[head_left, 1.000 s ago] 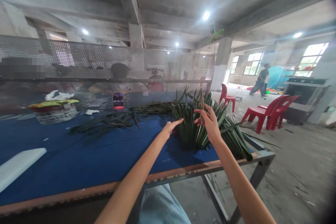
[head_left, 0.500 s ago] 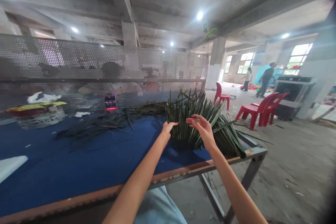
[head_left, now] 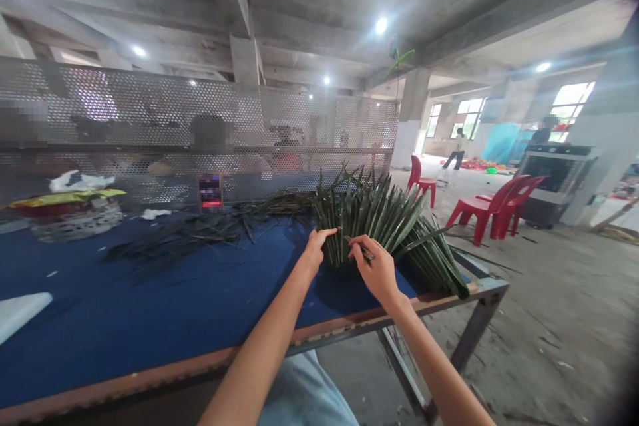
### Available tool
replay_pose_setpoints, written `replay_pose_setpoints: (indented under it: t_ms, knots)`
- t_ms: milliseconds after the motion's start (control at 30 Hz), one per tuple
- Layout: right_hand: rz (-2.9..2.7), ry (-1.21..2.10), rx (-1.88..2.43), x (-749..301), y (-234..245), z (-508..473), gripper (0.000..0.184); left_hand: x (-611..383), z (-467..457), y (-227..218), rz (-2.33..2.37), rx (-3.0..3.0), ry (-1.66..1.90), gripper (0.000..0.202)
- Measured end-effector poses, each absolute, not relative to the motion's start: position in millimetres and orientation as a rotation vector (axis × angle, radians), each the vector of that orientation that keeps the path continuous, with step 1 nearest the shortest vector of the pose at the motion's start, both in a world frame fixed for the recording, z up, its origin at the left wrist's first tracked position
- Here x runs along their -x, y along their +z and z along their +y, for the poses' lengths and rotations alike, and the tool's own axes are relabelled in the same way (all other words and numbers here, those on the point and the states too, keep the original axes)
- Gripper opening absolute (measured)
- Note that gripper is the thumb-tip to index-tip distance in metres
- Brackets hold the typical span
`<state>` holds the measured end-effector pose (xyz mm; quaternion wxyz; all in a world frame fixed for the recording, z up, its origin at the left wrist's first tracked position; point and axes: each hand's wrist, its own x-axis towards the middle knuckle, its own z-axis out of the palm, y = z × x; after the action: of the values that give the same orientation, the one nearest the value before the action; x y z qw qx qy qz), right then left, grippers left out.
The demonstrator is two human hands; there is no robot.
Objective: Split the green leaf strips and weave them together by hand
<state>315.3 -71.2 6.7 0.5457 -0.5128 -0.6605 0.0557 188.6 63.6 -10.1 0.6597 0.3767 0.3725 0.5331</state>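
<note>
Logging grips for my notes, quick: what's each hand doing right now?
Left hand: open, fingertips at the bundle of long green leaves.
Right hand: closed in a pinch, holding a thin dark strip.

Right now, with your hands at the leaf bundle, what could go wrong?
The thin dark sliver pinched in your right hand is close to your left hand, so a slip might prick it. The fanned bundle of long green palm-like leaves reaches the edge of the blue-topped table, so it could perhaps slide off onto the concrete floor.
</note>
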Motion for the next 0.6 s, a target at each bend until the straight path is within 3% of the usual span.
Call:
replay_pose_setpoints:
  t_ms: [600]
  knots:
    - [-1.747, 0.008, 1.125, -318.3, -4.4, -64.7, 0.016, -192.4, 63.3, -10.5, 0.795, -0.818, 1.262, 0.026]
